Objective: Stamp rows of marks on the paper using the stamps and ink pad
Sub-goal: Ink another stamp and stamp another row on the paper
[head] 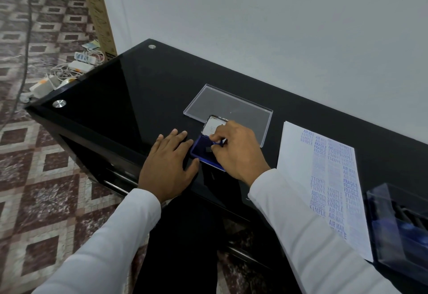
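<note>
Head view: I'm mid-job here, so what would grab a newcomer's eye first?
Probably the two hands at the open blue ink pad in the middle of the glossy black table: the right hand pinches a small stamp onto it while the left hand rests flat beside it. Next, the white paper sheet at right, crowded with blue stamped words such as SAMPLE and FRAGILE.

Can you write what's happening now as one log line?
right hand: presses stamp on ink pad | left hand: flat, steadies pad | paper: partly stamped
</note>
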The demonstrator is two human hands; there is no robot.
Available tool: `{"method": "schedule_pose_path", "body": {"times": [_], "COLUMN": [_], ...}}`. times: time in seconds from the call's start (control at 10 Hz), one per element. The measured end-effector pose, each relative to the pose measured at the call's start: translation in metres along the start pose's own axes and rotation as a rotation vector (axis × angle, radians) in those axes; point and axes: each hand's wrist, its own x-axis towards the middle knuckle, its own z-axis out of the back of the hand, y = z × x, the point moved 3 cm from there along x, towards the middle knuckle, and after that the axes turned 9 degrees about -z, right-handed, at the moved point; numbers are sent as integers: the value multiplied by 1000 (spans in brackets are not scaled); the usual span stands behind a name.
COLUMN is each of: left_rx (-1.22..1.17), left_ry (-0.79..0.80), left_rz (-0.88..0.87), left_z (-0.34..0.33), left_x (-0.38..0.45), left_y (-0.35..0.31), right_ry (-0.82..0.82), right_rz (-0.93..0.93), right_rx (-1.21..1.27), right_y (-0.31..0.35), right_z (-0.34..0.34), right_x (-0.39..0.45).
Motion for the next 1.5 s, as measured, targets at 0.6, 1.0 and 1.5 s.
{"method": "schedule_pose_path", "body": {"times": [0.6, 1.0, 1.5], "left_rx": [3, -7, -4], "left_ry": [-13, -12, -9], "left_rz": [-7, -10, -8], "left_z": [-1, 0, 1], "left_x": [-1, -1, -1], "left_y": [1, 0, 0], "right_ry": [-3, -61, 18], "right_rz": [16, 37, 7], "right_rx": [-8, 18, 4], "right_y": [0, -3, -3], "right_z": [-2, -7, -3], "right_x": [3, 3, 2]}}
